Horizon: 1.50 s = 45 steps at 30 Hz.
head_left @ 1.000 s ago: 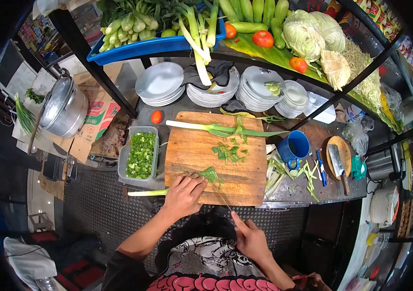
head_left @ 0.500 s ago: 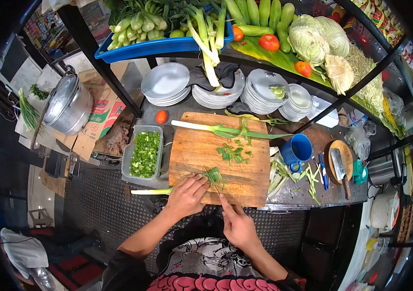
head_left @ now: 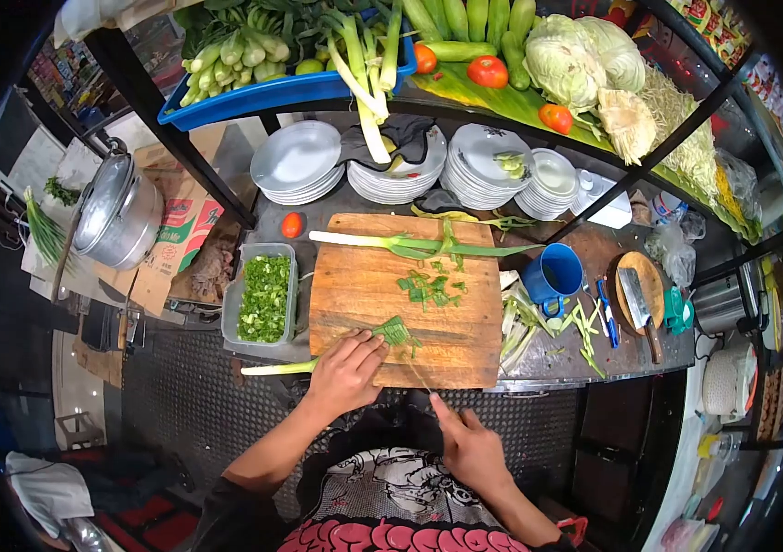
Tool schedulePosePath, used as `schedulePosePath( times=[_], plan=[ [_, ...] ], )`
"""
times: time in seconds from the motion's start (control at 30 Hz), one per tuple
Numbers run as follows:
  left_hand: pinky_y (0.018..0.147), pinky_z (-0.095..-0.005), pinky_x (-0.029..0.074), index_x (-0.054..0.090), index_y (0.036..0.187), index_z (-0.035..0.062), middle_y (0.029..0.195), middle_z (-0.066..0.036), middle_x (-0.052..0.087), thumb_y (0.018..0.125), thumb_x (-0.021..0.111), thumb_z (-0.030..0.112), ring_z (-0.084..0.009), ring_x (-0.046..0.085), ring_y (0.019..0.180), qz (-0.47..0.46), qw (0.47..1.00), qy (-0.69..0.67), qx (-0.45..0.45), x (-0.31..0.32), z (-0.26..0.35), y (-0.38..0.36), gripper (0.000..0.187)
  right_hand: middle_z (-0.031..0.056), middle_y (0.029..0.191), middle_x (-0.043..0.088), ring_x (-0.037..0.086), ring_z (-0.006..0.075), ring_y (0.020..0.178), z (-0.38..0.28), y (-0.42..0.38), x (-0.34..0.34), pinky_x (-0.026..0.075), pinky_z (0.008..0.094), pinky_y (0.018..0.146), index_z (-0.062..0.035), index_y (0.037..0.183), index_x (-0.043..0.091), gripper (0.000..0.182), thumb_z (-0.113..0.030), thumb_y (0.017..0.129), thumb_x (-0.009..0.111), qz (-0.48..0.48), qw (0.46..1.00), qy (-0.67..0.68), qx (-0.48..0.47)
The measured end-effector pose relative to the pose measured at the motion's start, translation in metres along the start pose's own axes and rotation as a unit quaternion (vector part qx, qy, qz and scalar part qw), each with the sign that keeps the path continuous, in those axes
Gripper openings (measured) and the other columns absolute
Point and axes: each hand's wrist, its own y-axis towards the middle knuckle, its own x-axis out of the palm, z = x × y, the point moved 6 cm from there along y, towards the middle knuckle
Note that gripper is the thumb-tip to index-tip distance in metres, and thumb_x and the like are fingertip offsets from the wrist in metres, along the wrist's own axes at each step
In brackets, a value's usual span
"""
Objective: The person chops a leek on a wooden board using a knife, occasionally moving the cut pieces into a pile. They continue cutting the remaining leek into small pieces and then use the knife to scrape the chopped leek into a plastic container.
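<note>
My left hand (head_left: pixel 350 371) is closed over a leek (head_left: pixel 281 369), pressing it on the near part of the wooden cutting board (head_left: pixel 345 285). The white stem sticks out to the left past the board; the cut green end shows beyond my fingertips. My right hand (head_left: pixel 474 451) grips a knife (head_left: pixel 421 377) at the board's near edge, its thin blade pointing toward the leek's cut end. Chopped green pieces (head_left: pixel 430 288) lie mid-board. Across the board's far side rests another leek (head_left: pixel 350 239). A clear plastic container (head_left: pixel 291 299) of chopped greens stands to the left.
A blue mug (head_left: pixel 552 278), vegetable scraps (head_left: pixel 582 336) and a cleaver (head_left: pixel 635 299) on a round board lie to the right. Stacked plates (head_left: pixel 295 158) and a tomato (head_left: pixel 292 224) stand behind. Above hangs a shelf with a blue tray (head_left: pixel 290 95) and cabbages (head_left: pixel 566 63).
My right hand has drawn the knife slightly back and to the right, away from the leek's cut end. My left hand keeps its hold. The whole view has shifted a little.
</note>
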Motion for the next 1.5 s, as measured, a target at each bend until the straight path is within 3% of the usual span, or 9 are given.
schedulePosePath(
  times=[0.1, 0.3, 0.5, 0.83, 0.93, 1.03, 1.13, 1.33, 1.5],
  plan=[
    [0.108, -0.0434, 0.056, 0.077, 0.115, 0.0031, 0.125, -0.01, 0.075, 0.057, 0.083, 0.015, -0.0298, 0.069, 0.121, -0.004, 1.0, 0.001, 0.002, -0.002, 0.0, 0.001, 0.059, 0.0148, 0.081, 0.059, 0.063, 0.037, 0.064, 0.002, -0.009, -0.01, 0.053, 0.0477, 0.061, -0.0205, 0.159, 0.055, 0.064, -0.007, 0.097, 0.068, -0.01, 0.999, 0.05, 0.008],
    [0.111, -0.0437, 0.054, 0.076, 0.116, 0.0017, 0.125, -0.01, 0.074, 0.059, 0.082, 0.014, -0.0299, 0.067, 0.124, -0.01, 1.0, -0.001, -0.003, 0.0, 0.0, 0.0, 0.059, 0.0173, 0.085, 0.063, 0.065, 0.0397, 0.067, -0.011, 0.025, 0.003, 0.056, 0.0482, 0.063, -0.0211, 0.161, 0.052, 0.066, -0.007, 0.098, 0.066, 0.032, 0.996, 0.07, -0.036],
    [0.113, -0.044, 0.053, 0.074, 0.117, 0.0008, 0.126, -0.01, 0.072, 0.059, 0.081, 0.013, -0.0301, 0.065, 0.125, -0.019, 1.0, -0.012, -0.006, -0.004, 0.002, 0.002, 0.059, 0.0205, 0.094, 0.066, 0.069, 0.0423, 0.069, -0.022, 0.043, 0.015, 0.059, 0.051, 0.064, -0.0224, 0.163, 0.049, 0.07, -0.008, 0.096, 0.065, 0.027, 1.0, 0.0, -0.015],
    [0.114, -0.0433, 0.052, 0.074, 0.12, 0.0022, 0.127, -0.009, 0.071, 0.059, 0.082, 0.014, -0.0295, 0.065, 0.126, -0.023, 1.0, -0.011, -0.007, 0.002, -0.001, -0.002, 0.063, 0.0143, 0.087, 0.064, 0.068, 0.0393, 0.065, 0.006, -0.006, 0.003, 0.06, 0.0488, 0.062, -0.027, 0.162, 0.05, 0.074, -0.004, 0.093, 0.067, -0.01, 0.999, 0.039, 0.007],
    [0.114, -0.0433, 0.053, 0.073, 0.121, 0.0027, 0.127, -0.009, 0.071, 0.059, 0.082, 0.014, -0.0299, 0.065, 0.126, -0.026, 0.999, -0.019, -0.018, 0.002, -0.001, -0.002, 0.064, 0.015, 0.089, 0.064, 0.068, 0.0396, 0.066, 0.009, -0.005, 0.004, 0.06, 0.0487, 0.063, -0.0253, 0.162, 0.049, 0.07, -0.007, 0.097, 0.066, -0.027, 0.997, 0.071, 0.025],
    [0.115, -0.0437, 0.053, 0.073, 0.12, 0.0026, 0.126, -0.01, 0.071, 0.059, 0.082, 0.014, -0.0304, 0.066, 0.126, -0.02, 0.999, -0.031, -0.026, 0.003, -0.003, -0.004, 0.063, 0.0173, 0.092, 0.067, 0.069, 0.0399, 0.068, -0.005, 0.014, 0.006, 0.06, 0.0485, 0.064, -0.0234, 0.163, 0.049, 0.066, -0.01, 0.1, 0.064, 0.014, 0.997, 0.073, -0.025],
    [0.115, -0.0445, 0.053, 0.073, 0.119, 0.0021, 0.126, -0.011, 0.071, 0.06, 0.082, 0.015, -0.031, 0.067, 0.125, -0.023, 0.999, -0.022, -0.014, 0.003, -0.003, -0.005, 0.061, 0.0198, 0.089, 0.064, 0.068, 0.0415, 0.073, -0.013, 0.031, 0.011, 0.057, 0.0488, 0.067, -0.0165, 0.16, 0.052, 0.062, -0.007, 0.1, 0.064, 0.0, 0.998, 0.066, -0.011],
    [0.116, -0.0444, 0.053, 0.073, 0.116, 0.0016, 0.124, -0.012, 0.072, 0.06, 0.083, 0.016, -0.0305, 0.066, 0.126, -0.025, 1.0, -0.008, 0.004, 0.006, -0.003, -0.006, 0.059, 0.0238, 0.107, 0.07, 0.073, 0.0429, 0.083, -0.02, 0.049, 0.018, 0.061, 0.0495, 0.074, -0.0181, 0.161, 0.05, 0.066, -0.004, 0.098, 0.061, -0.004, 0.999, 0.052, -0.009],
    [0.116, -0.0443, 0.052, 0.075, 0.116, 0.0013, 0.124, -0.012, 0.072, 0.06, 0.083, 0.018, -0.0305, 0.067, 0.125, -0.026, 1.0, -0.008, 0.004, 0.004, -0.003, -0.005, 0.059, 0.0242, 0.104, 0.067, 0.07, 0.0433, 0.069, -0.015, 0.047, 0.027, 0.06, 0.0504, 0.063, -0.0237, 0.166, 0.044, 0.075, -0.007, 0.095, 0.065, 0.02, 0.998, 0.059, -0.032]
  ],
)
